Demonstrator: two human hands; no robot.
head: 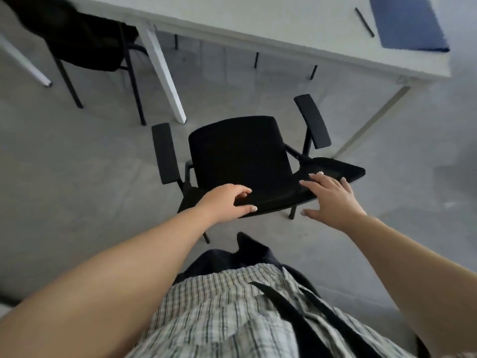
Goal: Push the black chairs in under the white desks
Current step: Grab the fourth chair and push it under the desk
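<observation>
We stand behind a black armchair (240,153) that sits on the grey floor (77,189), out in front of the white desk (271,19) and not tucked under it; its seat faces the desk's open underside between two white desk legs (165,73). Our left hand (227,200) is curled over the top edge of the chair's backrest (284,192), fingers folded over the front face and thumb along the rim, so it grips the backrest. Our right hand (333,200) is spread wide and flat, fingertips resting on the backrest's top edge further right, the thumb hanging free below the rim; it grasps nothing. The backrest lies directly under both hands, running from one to the other, with the seat beyond them toward the desk.

The two armrests (165,153) stick out on either side of the seat. On the desk's near right corner lie a blue notebook (407,21) and a dark pen (364,21) just beside it. A second black chair (87,47) stands at upper left, partly under the desk's edge.
</observation>
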